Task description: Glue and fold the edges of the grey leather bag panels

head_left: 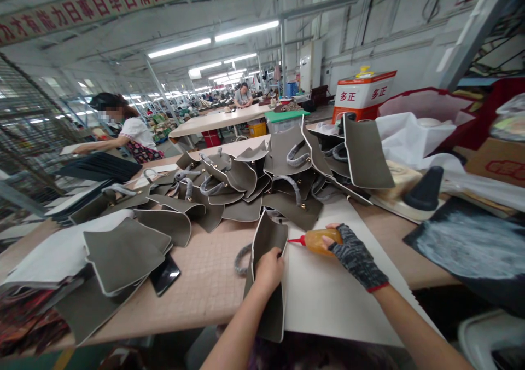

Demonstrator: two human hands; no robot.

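My left hand is closed on a folded grey-brown bag panel with pale edges, near the table's front edge. A wrapped grey handle sticks out at the panel's left side. My right hand, in a dark grey fingerless glove with a red cuff, grips a bottle of amber liquid. The bottle lies level, and its red nozzle points left at the panel's right edge. Whether the tip touches that edge is too small to tell.
Many bag panels with wrapped handles are piled behind my hands. A phone and loose panels lie left. White sheet covers the table under the bottle. At right stands a black cone. One person works at left, another farther back.
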